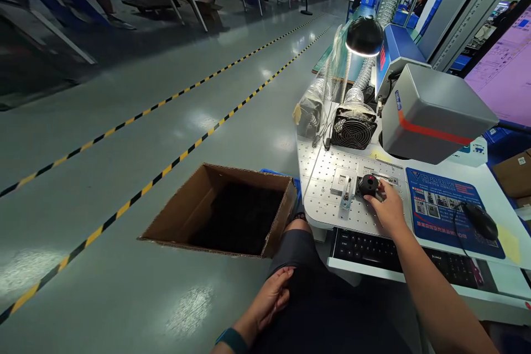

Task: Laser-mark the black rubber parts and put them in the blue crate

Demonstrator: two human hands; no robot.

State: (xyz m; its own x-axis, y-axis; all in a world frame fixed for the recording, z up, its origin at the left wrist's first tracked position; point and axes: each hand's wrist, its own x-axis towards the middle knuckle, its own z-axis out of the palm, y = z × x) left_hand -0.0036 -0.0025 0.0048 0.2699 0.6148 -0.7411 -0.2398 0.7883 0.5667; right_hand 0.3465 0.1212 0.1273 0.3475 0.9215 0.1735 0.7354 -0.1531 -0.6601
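On the perforated metal plate [319, 193] lies a round black part [368, 185], with a small red light spot on top. My right hand [388, 204] holds this part between thumb and fingers, next to small metal brackets [345, 193]. My left hand [271, 296] rests over my lap with its fingers curled together; whether anything is inside them cannot be made out. A grey machine head with a red stripe [435, 113] is above and behind the plate.
An open cardboard box [170, 213] with dark contents stands on the floor at left. A fan [352, 130], a black lamp [364, 36], a keyboard [365, 249] and a mouse [480, 221] are around the workstation. People sit farther back.
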